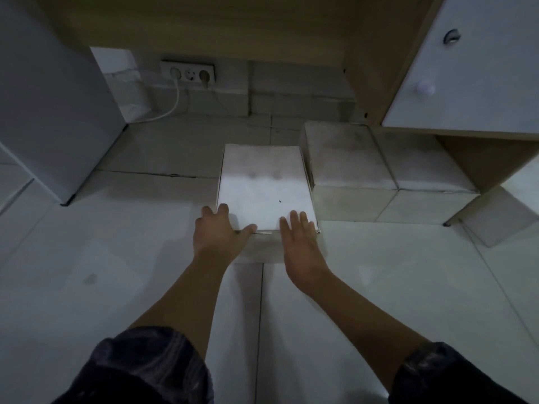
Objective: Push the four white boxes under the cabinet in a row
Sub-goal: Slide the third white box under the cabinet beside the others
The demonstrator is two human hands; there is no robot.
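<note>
Middle white box: being pressed on the tiled floor at the mouth of the wooden cabinet, just beside a second box. A third box is lying further right, beneath the white door.
Left hand: being pressed flat on the near left corner, fingers straight, thumb along the top edge, nothing clasped.
Right hand: being laid flat on the near right corner, unclenched.
Wall socket and white cable: being shown behind.
Pale shape past the cabinet's right side: being partly hidden; whether it is a box cannot be told.
</note>
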